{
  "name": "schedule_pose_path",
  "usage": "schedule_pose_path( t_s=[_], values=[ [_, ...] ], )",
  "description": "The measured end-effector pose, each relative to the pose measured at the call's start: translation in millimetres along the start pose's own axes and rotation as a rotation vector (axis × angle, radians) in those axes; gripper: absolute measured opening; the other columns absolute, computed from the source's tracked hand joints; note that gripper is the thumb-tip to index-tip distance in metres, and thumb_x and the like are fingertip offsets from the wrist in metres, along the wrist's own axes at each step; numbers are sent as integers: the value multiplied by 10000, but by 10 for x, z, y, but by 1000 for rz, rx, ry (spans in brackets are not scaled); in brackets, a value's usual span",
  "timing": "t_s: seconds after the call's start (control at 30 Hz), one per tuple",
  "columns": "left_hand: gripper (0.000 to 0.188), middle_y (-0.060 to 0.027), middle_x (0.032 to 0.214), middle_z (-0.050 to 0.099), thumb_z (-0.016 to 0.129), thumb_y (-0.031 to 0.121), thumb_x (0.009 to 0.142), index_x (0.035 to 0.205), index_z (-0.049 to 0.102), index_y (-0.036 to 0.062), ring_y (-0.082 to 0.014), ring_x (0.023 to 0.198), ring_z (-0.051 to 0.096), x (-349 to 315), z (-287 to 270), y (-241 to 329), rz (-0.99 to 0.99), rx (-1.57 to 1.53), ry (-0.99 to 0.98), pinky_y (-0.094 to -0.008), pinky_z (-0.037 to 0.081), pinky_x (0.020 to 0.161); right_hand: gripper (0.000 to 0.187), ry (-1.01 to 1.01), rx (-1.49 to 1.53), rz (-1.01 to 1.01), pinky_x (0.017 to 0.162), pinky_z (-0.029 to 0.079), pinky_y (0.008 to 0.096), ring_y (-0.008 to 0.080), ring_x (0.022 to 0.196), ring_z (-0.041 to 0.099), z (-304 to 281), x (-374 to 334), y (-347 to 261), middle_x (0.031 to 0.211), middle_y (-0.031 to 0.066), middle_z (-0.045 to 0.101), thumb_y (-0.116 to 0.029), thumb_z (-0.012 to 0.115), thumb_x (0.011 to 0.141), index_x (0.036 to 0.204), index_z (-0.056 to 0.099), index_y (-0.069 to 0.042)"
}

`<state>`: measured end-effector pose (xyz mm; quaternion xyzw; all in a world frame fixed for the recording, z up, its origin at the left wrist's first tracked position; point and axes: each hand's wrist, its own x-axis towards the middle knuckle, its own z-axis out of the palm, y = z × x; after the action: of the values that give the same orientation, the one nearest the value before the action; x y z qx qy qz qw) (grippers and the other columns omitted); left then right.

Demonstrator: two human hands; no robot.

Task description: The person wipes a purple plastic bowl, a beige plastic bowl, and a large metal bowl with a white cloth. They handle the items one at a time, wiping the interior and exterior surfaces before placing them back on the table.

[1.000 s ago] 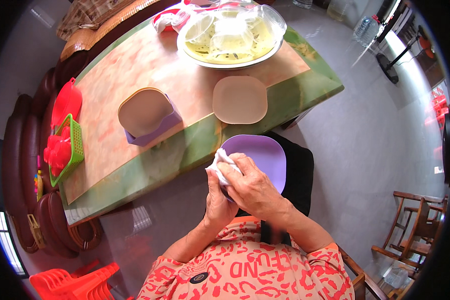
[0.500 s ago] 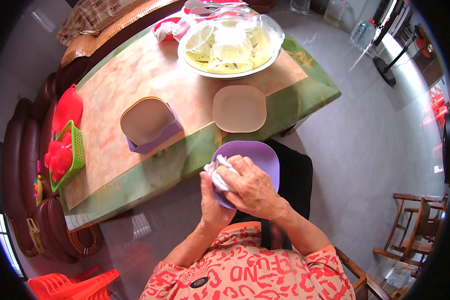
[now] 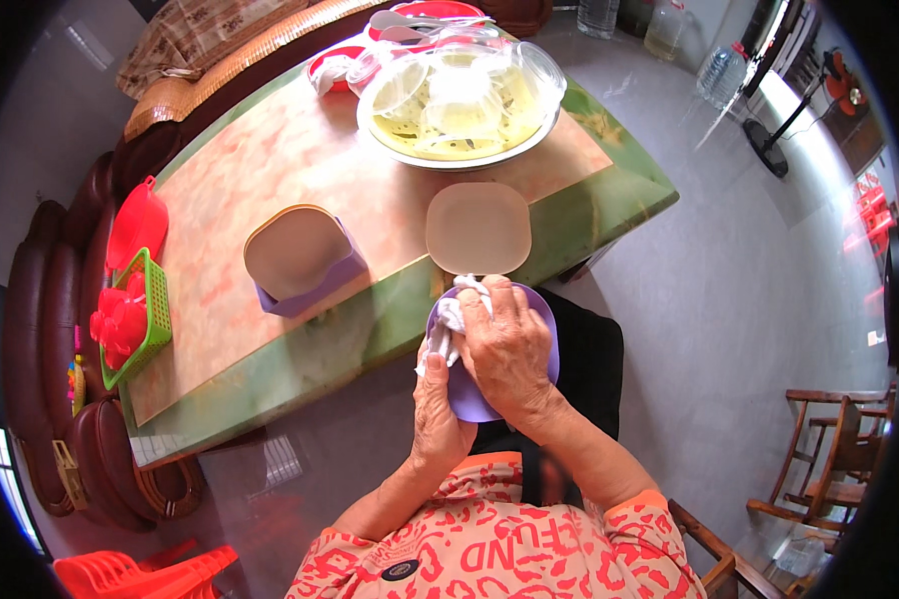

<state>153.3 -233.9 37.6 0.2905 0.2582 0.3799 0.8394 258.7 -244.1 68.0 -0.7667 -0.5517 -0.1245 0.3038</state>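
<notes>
A purple rounded-square dish is over my lap, by the table's near edge. My left hand grips its left side, thumb over the rim. My right hand is closed on a bunched white cloth and presses it against the dish's inside, at the upper left rim. Just beyond the dish, a beige rounded-square plate lies near the table edge. Further left, beige plates sit in a purple holder; how many is hidden.
A large bowl of yellowish liquid with clear plastic tubs stands at the table's far side, red dishes behind it. At left are a green basket of red items and a red basin. A wooden chair stands right.
My right hand and the cloth have moved up along the dish's inside toward its far left rim. My left hand has shifted slightly along the side, and the dish looks more tilted.
</notes>
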Motion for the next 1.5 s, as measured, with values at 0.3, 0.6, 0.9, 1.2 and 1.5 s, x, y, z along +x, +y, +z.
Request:
schedule_pose_path(
  t_s=[0.3, 0.6, 0.9, 1.2, 1.5],
  values=[
    [577, -92, 1399, 454, 358, 494, 997, 1406, 372, 86, -239, 1304, 416, 3, -105, 36, -49, -144, -6, -417, 307, 1115, 545, -82, -38, 69, 825, 456, 417, 326, 1008, 524, -12, -68, 5, 1208, 187, 490, -276, 757, 718, 1146, 571, 6],
    [584, -125, 1169, 593, 342, 565, 970, 1250, 499, 77, -271, 1087, 586, 42, -224, 311, -207, -338, 24, -418, 463, 969, 316, -401, 500, -363, 947, 438, 424, 325, 1087, 486, -87, -257, 29, 1228, 128, 515, -131, 668, 729, 1025, 625, -29],
    [503, -73, 1257, 548, 320, 471, 1015, 1334, 442, 103, -194, 1161, 543, -15, -157, 198, -267, -252, -29, -366, 445, 1002, 300, -133, 364, -261, 824, 520, 377, 284, 991, 548, 16, -112, 33, 1113, 131, 546, -106, 651, 714, 1000, 621, -22],
    [504, -105, 1386, 444, 356, 392, 1024, 1413, 334, 73, -218, 1264, 456, 12, -42, 279, -70, -60, -26, -398, 368, 1083, 221, -16, -206, -112, 683, 506, 354, 261, 938, 555, -34, -16, 176, 1103, 103, 563, -127, 658, 701, 899, 658, -29],
    [533, -107, 1266, 556, 327, 449, 1019, 1327, 448, 31, -222, 1154, 557, 85, -161, 225, -87, -97, 80, -376, 457, 1001, 151, -292, -84, -146, 630, 511, 328, 250, 841, 526, -351, -299, 267, 982, 84, 544, -62, 651, 664, 807, 630, -20]
  ],
)
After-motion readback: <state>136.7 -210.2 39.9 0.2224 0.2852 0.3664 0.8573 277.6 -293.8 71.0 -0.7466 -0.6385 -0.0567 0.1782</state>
